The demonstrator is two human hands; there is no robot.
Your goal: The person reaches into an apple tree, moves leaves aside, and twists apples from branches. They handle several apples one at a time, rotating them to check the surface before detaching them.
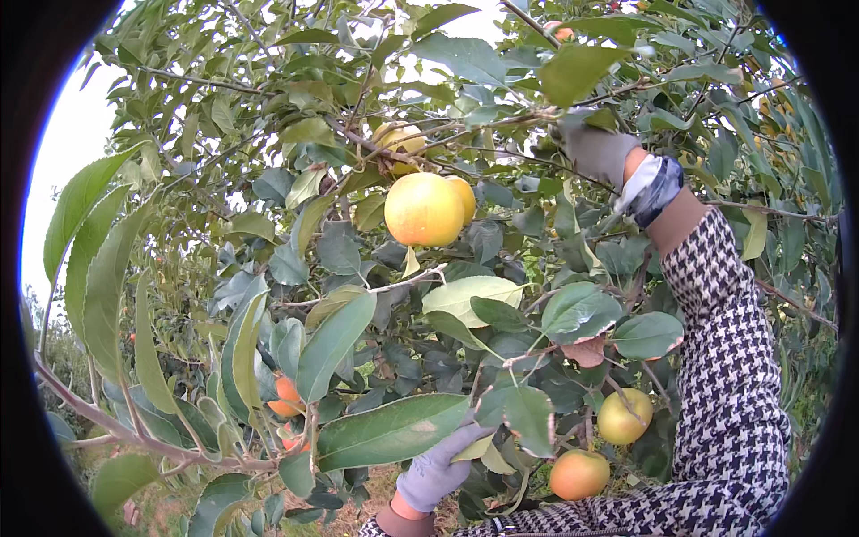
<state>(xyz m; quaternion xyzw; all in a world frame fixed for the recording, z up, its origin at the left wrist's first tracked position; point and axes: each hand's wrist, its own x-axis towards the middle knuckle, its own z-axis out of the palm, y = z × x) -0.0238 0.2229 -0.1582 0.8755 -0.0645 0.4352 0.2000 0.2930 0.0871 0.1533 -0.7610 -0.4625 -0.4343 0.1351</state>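
My right hand [598, 154], in a grey glove, reaches up into the branches at the upper right. Leaves and a thin branch [510, 121] cover its fingertips, so I cannot see what they touch. Low in the middle, my left hand [443, 467], in a pale grey-lilac glove, is raised among the leaves. A large green leaf [394, 431] and smaller ones hide its fingers. Between and left of the hands hangs a big yellow apple [422, 210], apart from both. Another yellow apple [466, 199] shows partly behind it, and one more [399, 141] sits above, behind a branch.
A yellow-green apple [619, 421] and a red-flushed apple [580, 474] hang at the lower right, near my patterned sleeve [725, 358]. Orange-red apples [286, 396] show at the lower left. A leafy branch [134, 434] crosses close in front on the left.
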